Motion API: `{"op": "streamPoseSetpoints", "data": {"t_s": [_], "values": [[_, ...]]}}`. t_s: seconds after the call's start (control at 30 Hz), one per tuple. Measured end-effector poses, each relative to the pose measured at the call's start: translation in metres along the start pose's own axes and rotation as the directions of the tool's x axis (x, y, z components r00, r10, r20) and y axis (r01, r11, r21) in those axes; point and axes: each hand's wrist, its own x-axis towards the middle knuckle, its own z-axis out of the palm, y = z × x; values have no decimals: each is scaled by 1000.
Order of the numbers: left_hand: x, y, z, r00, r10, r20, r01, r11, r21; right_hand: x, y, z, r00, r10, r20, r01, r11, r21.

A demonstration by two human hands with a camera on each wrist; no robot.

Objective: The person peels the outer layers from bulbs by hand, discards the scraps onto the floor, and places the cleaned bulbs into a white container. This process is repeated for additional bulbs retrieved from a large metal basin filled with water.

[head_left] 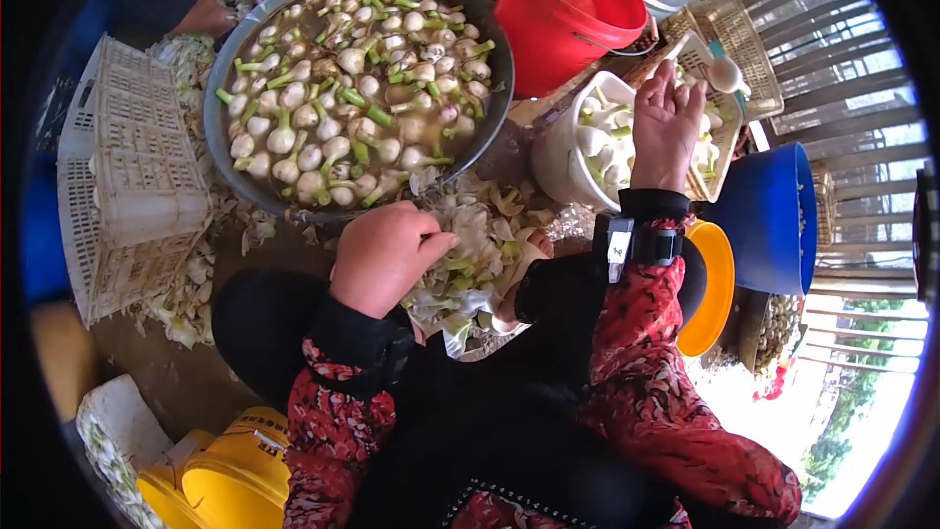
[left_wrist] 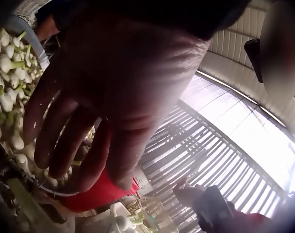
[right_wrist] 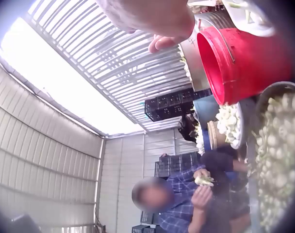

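My left hand (head_left: 387,255) hangs with loosely bent fingers at the near rim of a wide metal tub (head_left: 505,88) full of garlic bulbs in murky water. The left wrist view shows nothing held in that hand (left_wrist: 104,92). My right hand (head_left: 669,127) is raised palm up, fingers spread and slightly bent, over the edge of a white bucket (head_left: 548,159) of trimmed bulbs. Just beyond its fingertips, apart from them, is a pale bulb-shaped thing (head_left: 725,74); whether it rests on something I cannot tell. In the right wrist view the hand (right_wrist: 152,17) is partly cut off.
A red bucket (head_left: 558,15) stands behind the white one, with a blue bucket (head_left: 769,225) and yellow bucket (head_left: 713,289) to the right. A white crate (head_left: 147,176) is at left. Peelings (head_left: 475,255) cover the floor between my legs. Another person (right_wrist: 184,194) sits across, holding a bulb.
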Motion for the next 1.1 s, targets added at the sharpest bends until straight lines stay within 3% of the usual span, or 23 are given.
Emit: {"op": "streamPoseSetpoints", "data": {"t_s": [0.03,0.1,0.17,0.2,0.27,0.3,0.37,0.47,0.5,0.57,0.6,0.67,0.7,0.73,0.77,0.83,0.87,0.93,0.97,1.0,1.03,1.07,1.1], "values": [[0,-2,3,1000,23,-5,-23,1000,17,-3,15,0,995,74,73,-67,992,-103],[1,-6,10,998,59,-25,-59,998,-11,-32,60,-4,928,267,260,-87,833,-546],[-1,-9,13,996,48,-73,-50,998,-27,-50,112,-22,847,432,310,117,417,-901],[-1,-11,12,990,55,-131,-61,997,-48,-47,140,-47,765,472,438,436,120,-892],[-2,-15,12,990,0,-140,-1,1000,-6,-60,180,-66,665,643,380,522,-36,-852],[-2,-16,12,988,-40,-150,44,999,24,-65,197,-72,594,743,308,643,-208,-738],[0,-18,11,987,-70,-148,80,995,59,-84,212,-75,573,789,222,743,-386,-546],[1,-19,8,989,-88,-117,91,996,21,-70,236,-98,597,789,142,735,-468,-491],[1,-19,7,986,-111,-124,113,994,8,-68,233,-98,593,793,142,738,-465,-490],[3,-18,6,982,-135,-133,134,991,-11,-63,221,-98,475,849,231,714,-219,-665],[4,-18,5,972,-141,-190,132,989,-60,-67,209,-85,508,826,242,678,-211,-705],[6,-18,3,955,-157,-250,132,985,-112,-61,193,-81,550,810,202,400,-43,-916],[8,-16,1,920,-168,-354,118,980,-159,-64,177,-69,549,825,137,159,58,-986],[11,-15,0,874,-182,-451,97,974,-204,-76,158,-55,546,823,158,-77,237,-969],[14,-15,1,872,-183,-453,97,974,-207,-84,143,-47,545,824,159,-73,235,-969],[19,-16,3,819,-169,-548,18,963,-269,-99,116,-35,494,855,159,-471,416,-778],[20,-12,1,828,-123,-546,-91,933,-348,-108,106,-25,497,853,159,-468,418,-779],[23,-9,4,857,-134,-498,-112,894,-433,-130,100,-7,638,752,168,-301,444,-844],[23,-8,5,883,-141,-448,-125,848,-515,-135,100,-8,639,751,169,-299,445,-844],[23,-8,6,868,-127,-481,-108,896,-431,-139,101,-10,764,583,277,27,400,-916],[23,-10,7,867,-126,-483,-110,895,-432,-144,101,-10,812,403,422,337,267,-903],[23,-12,8,861,-126,-494,-103,906,-410,-153,99,-11,804,501,320,98,419,-903],[23,-12,9,857,-121,-500,-96,917,-387,-164,88,7,733,637,236,-76,423,-903]]}}
